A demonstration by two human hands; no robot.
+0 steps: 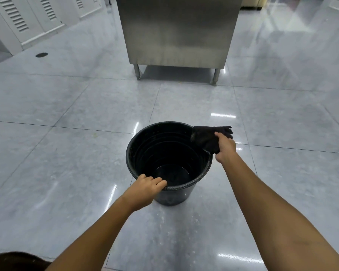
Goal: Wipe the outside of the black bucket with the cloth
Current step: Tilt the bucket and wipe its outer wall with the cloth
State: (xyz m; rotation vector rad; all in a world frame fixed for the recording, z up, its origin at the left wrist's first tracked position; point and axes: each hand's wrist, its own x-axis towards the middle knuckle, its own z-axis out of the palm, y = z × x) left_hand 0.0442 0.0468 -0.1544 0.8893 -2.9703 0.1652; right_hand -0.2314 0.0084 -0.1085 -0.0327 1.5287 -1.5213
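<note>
The black bucket (pixel 170 196) stands upright on the grey tiled floor, its open mouth facing me and its inside bare. My left hand (pixel 145 189) grips the near rim, fingers curled over the edge. My right hand (pixel 226 146) holds a dark cloth (pixel 205 137) pressed against the bucket's far right rim and upper outer wall. Part of the cloth sticks out to the right beyond my fingers.
A stainless steel cabinet (pixel 178 30) on short legs stands a couple of tiles behind the bucket. White louvred cabinet doors (pixel 27 18) line the left wall. A round floor drain (pixel 41 54) sits at the far left. Glossy floor surrounds the bucket.
</note>
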